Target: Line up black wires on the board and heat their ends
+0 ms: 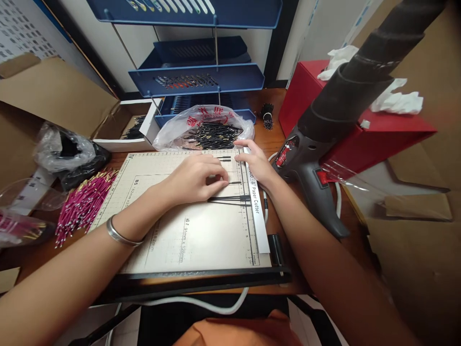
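Note:
My left hand rests over the paper cutter board with its fingers curled and thumb and fingertips together. A short black wire sticks out to the right from its fingertips. Two more dark wire ends show just beyond the knuckles. Several thin black wires lie side by side on the board, their right ends by the ruler strip. My right hand is at the white "Paper Cutter" strip, thumb and forefinger apart, with nothing visible between them.
Behind the board lies a plastic bag of black wires. Magenta wires are heaped at left, near an open white box. On the right stand a heat gun and a red box. Blue trays rise behind.

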Demonstrator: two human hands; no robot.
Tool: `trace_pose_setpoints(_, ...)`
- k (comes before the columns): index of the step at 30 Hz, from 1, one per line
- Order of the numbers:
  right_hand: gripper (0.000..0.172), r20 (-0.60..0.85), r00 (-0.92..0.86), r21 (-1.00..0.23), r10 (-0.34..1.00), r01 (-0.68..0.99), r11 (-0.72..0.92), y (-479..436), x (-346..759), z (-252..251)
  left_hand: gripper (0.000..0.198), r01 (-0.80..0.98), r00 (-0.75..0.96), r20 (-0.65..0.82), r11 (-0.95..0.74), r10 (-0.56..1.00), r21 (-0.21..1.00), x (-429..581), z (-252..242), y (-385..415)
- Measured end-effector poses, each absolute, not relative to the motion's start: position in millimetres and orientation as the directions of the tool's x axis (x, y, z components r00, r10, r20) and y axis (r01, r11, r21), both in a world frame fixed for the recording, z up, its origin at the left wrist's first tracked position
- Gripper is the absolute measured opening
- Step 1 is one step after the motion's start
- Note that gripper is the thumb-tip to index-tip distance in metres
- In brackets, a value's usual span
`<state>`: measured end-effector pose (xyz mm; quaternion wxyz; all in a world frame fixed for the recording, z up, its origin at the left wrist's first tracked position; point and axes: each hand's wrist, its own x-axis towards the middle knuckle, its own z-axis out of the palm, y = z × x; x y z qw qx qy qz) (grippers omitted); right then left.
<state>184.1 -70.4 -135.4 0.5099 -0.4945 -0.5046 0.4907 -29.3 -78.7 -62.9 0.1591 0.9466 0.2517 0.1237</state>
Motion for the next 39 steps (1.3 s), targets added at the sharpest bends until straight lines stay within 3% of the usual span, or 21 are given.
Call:
trace_pose_setpoints(4,0.054,0.031,-0.003,-0.999,1.0,-0.019,0.031,-70,185,-135,0.032,0.497,0.805,0.265,-0.847,0.531,0.188,-39,-68,-65)
trace_pose_setpoints(7,0.058,0.031,-0.02,-0.999,0.999,-0.037,0.031,-72,185,-133,0.033,0.51,0.792,0.319,-0.851,0.521,0.125,-39,-70,-59)
trace_pose_setpoints(22,0.07,0.069,-0.067,-0.997,0.995,-0.038,0.067,-76,188,-132,0.028,0.548,0.775,0.33,-0.833,0.54,0.077,-40,-68,-58)
trace_pose_setpoints(39,0.078,0.005,-0.056,-0.992,0.998,-0.128,-0.002,-84,184,-136,0.028,0.544,0.775,0.328,-0.834,0.54,0.089,-39,-71,-58)
